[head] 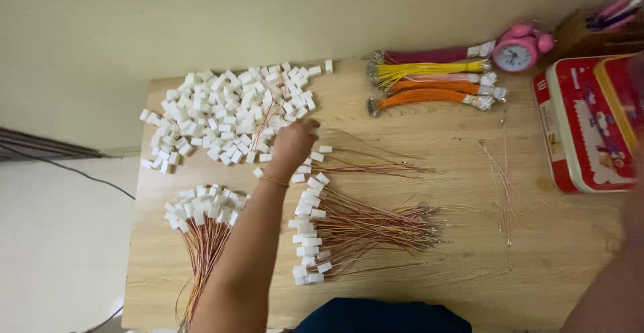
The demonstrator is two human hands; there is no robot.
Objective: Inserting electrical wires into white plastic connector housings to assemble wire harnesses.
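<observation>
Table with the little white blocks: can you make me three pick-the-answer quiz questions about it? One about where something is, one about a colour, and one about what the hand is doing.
1. Where is the pink clock?
A. Right beside the ends of the coloured wire bundles
B. In the middle of the white blocks
C. Down on the floor

2. What colour is most of the big tin?
A. Green
B. Red
C. Black

3. What is the left hand doing?
A. Holding the clock
B. Lifting the tin
C. Reaching to the edge of the loose pile of white blocks

Answers:
1. A, since the clock sits at the bundles' taped ends.
2. B, since its lid and side are red with yellow trim.
3. C, since the fingers are at the pile's edge, far from the clock and tin.
</observation>
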